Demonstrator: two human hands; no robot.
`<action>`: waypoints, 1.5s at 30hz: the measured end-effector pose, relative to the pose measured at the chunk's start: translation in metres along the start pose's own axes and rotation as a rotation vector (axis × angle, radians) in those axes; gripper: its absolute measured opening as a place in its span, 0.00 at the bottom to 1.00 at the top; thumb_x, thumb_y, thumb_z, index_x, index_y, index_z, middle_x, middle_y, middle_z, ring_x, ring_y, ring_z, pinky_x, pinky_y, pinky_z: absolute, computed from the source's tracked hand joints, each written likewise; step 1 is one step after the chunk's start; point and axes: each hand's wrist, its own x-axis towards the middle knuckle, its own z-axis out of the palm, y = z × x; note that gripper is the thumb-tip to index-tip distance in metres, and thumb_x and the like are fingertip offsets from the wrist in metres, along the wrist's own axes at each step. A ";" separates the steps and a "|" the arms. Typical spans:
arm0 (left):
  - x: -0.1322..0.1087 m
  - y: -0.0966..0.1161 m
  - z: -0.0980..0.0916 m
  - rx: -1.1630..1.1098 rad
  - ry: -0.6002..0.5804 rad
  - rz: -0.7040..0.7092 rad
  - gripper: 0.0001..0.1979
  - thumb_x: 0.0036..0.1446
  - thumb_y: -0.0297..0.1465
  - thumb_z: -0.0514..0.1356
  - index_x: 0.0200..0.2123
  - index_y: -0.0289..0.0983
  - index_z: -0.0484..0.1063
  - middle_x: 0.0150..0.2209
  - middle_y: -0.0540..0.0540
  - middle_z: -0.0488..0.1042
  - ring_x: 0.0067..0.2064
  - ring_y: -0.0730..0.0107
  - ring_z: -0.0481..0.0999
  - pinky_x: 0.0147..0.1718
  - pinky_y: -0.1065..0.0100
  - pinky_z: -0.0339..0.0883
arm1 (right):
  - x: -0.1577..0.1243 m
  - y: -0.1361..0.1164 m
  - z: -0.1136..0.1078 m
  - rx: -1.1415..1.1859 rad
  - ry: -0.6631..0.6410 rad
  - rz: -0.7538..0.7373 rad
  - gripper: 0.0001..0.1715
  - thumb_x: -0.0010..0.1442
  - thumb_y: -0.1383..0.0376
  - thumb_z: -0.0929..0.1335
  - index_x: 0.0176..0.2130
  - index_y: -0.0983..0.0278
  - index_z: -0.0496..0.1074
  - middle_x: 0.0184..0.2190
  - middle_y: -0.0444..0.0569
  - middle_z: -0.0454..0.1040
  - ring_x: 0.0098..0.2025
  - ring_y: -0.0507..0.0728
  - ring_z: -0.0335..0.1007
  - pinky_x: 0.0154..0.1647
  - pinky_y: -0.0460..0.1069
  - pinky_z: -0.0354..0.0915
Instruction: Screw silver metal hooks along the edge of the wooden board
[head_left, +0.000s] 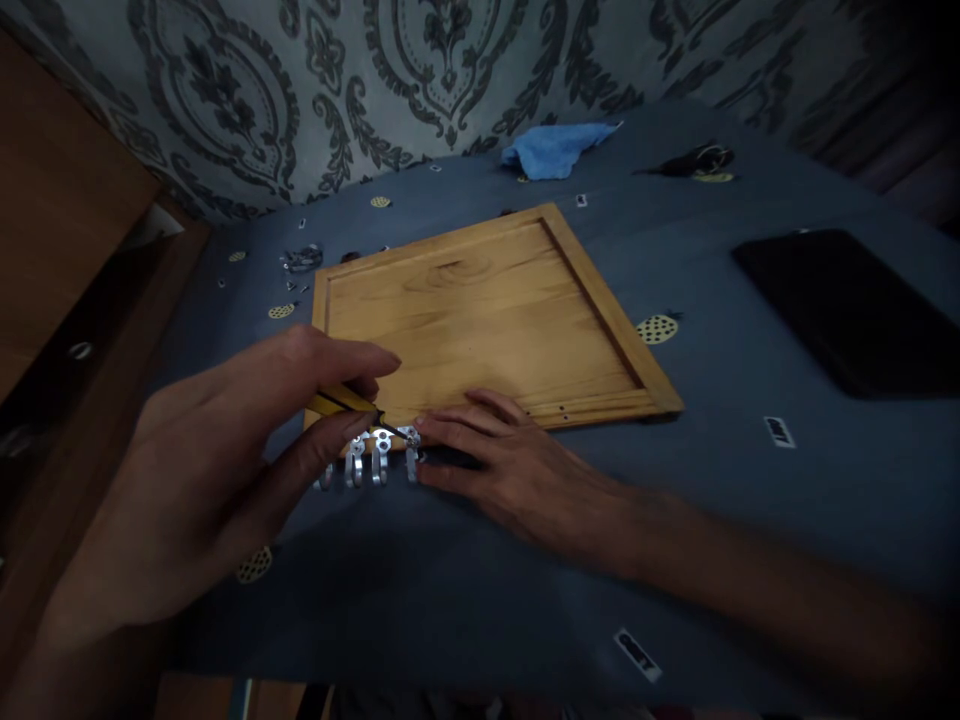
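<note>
My left hand (232,455) is closed round the yellow handle of a screwdriver (339,400). Its thin dark shaft slants down to the right, with the tip at a silver metal hook (412,462) on the near edge of a framed wooden board (465,320). Thumb and forefinger of my right hand (525,465) pinch that hook from the right, while the other fingers rest on the board's frame. More hooks (381,462) like it line the same edge further left, the leftmost partly hidden by my left hand. Small dark holes show in the frame right of my fingers.
Behind the board's left corner lie a heap of metal pieces (302,258) and a few small screws (304,289). A blue cloth (555,150) and a dark tangled item (694,160) are at the back. A black flat slab (855,310) lies on the right of the blue patterned tablecloth (720,520).
</note>
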 end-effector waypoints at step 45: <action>0.003 0.002 0.002 -0.006 -0.035 0.041 0.13 0.68 0.28 0.58 0.52 0.46 0.76 0.43 0.51 0.82 0.42 0.67 0.83 0.38 0.68 0.80 | 0.000 -0.002 -0.002 -0.005 -0.020 0.003 0.19 0.69 0.72 0.68 0.57 0.59 0.76 0.61 0.55 0.75 0.66 0.61 0.65 0.69 0.63 0.58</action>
